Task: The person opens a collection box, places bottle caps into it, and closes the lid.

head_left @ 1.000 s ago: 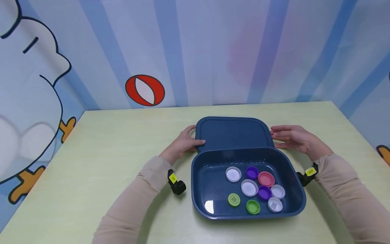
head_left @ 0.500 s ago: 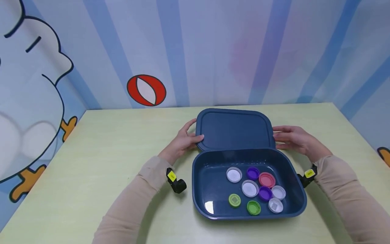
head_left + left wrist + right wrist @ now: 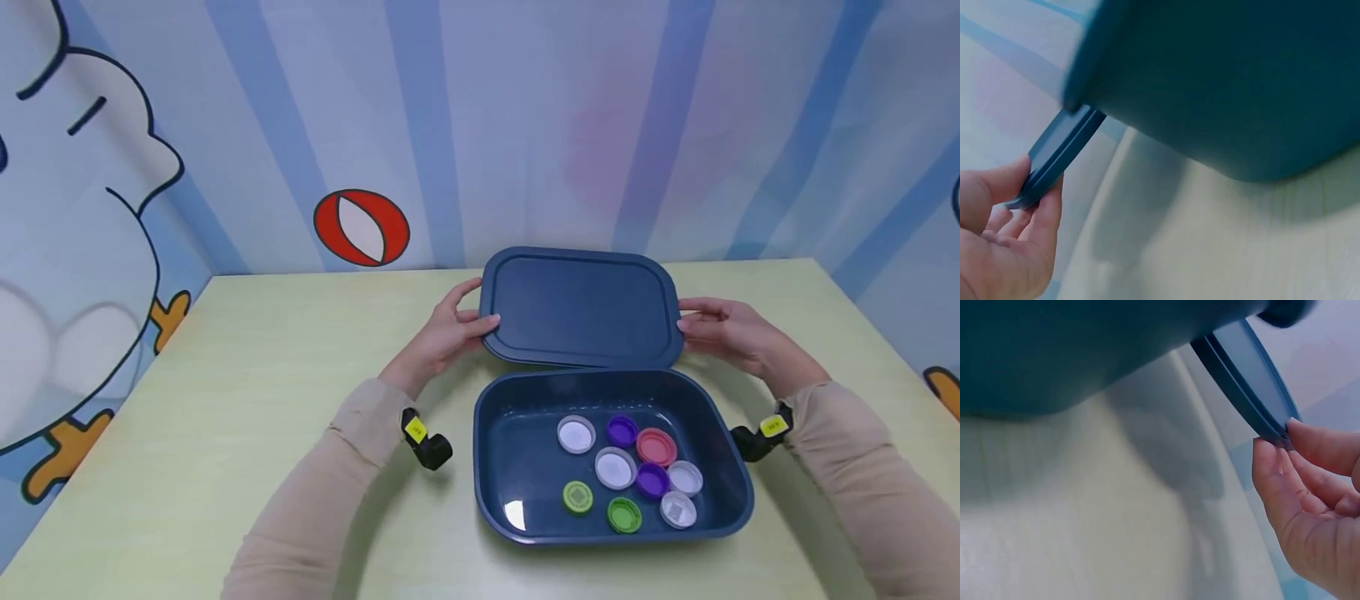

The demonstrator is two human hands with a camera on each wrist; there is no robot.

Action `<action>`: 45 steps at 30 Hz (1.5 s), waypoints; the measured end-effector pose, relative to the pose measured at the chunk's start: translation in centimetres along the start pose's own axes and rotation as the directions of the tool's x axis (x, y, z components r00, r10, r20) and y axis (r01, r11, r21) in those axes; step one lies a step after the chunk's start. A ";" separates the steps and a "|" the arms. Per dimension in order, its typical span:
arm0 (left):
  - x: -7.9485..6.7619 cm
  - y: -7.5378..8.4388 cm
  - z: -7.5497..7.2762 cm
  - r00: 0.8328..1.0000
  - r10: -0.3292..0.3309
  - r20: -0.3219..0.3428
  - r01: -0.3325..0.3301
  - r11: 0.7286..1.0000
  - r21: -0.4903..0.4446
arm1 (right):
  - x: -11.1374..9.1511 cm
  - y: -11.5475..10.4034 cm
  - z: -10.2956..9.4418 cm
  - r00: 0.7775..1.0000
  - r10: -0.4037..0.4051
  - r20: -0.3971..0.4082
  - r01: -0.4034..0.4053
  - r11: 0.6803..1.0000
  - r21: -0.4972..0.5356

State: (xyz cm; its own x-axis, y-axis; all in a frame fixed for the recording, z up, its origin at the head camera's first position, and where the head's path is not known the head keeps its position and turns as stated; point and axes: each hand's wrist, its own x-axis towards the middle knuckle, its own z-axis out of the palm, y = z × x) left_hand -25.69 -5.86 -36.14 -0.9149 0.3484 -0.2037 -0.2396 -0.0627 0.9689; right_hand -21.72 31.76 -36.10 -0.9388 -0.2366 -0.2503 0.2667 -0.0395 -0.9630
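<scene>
A dark blue lid (image 3: pixel 581 308) with rounded corners is held up behind a matching deep box (image 3: pixel 517 467), tilted so its broad face shows in the head view. My left hand (image 3: pixel 442 333) pinches the lid's left end, thumb on the upper face and fingers beneath, as the left wrist view shows. At the other end my right hand (image 3: pixel 731 333) pinches the edge between thumb and fingertips. Inside the box lie several round bottle caps: white (image 3: pixel 576 435), purple (image 3: pixel 622 431), pink (image 3: pixel 656 447) and green (image 3: pixel 624 515). In both wrist views the box wall covers the lid's middle.
The box stands on a pale wooden table (image 3: pixel 300 400), right of its middle. A printed wall sheet (image 3: pixel 525 125) with blue stripes and a red ball picture rises behind the table. Each wrist wears a small black camera (image 3: pixel 427 442).
The lid has risen and moved back from the box's far rim, showing more of its face. Both hands went with it, and the right fingers now pinch its edge. The box and caps stay put.
</scene>
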 end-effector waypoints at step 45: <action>-8.2 1.9 1.5 0.999 -0.046 0.025 0.001 0.494 0.870 | -7.0 -1.0 2.3 0.985 0.156 0.079 -0.083 0.817 -0.571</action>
State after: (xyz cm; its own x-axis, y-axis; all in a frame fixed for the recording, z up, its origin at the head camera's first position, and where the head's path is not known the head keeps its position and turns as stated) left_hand -18.12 -7.44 -32.45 -0.8944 0.3744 -0.2447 0.1633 0.7828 0.6005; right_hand -14.97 31.26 -33.17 -0.8654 -0.3162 -0.3886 0.1718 0.5413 -0.8231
